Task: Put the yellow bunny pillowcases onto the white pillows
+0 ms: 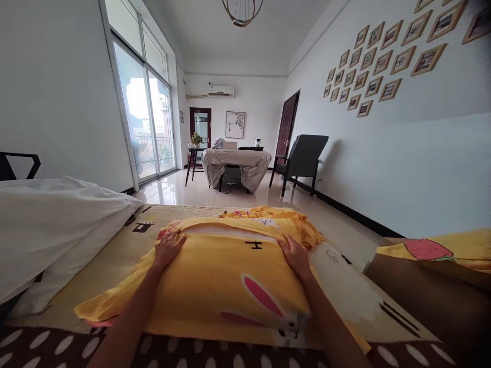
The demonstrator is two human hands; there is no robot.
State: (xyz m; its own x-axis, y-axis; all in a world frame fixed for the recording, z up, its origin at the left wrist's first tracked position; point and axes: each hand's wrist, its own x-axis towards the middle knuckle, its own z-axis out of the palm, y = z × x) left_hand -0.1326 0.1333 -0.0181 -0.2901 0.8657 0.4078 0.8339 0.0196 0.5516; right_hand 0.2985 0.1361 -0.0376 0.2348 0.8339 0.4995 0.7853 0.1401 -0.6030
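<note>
A yellow pillowcase (215, 286) printed with a white rabbit and a letter H lies flat in front of me, filled out by a pillow. Along its far edge the opening gapes, and a strip of the white pillow (230, 231) shows inside. My left hand (171, 249) grips the pillowcase at the far left corner of that opening. At the far right corner, my right hand (294, 254) holds the edge, fingers bent over the cloth. More yellow fabric (307, 230) is bunched beyond the right hand and spreads out to the left.
Beneath is a beige printed cloth (337, 276) with a brown spotted border (61, 350). White bedding (57, 225) is heaped at left. On the right, yellow fabric lies over a brown box (418, 286). Farther off stand a covered table (233, 158) and a dark chair (307, 158).
</note>
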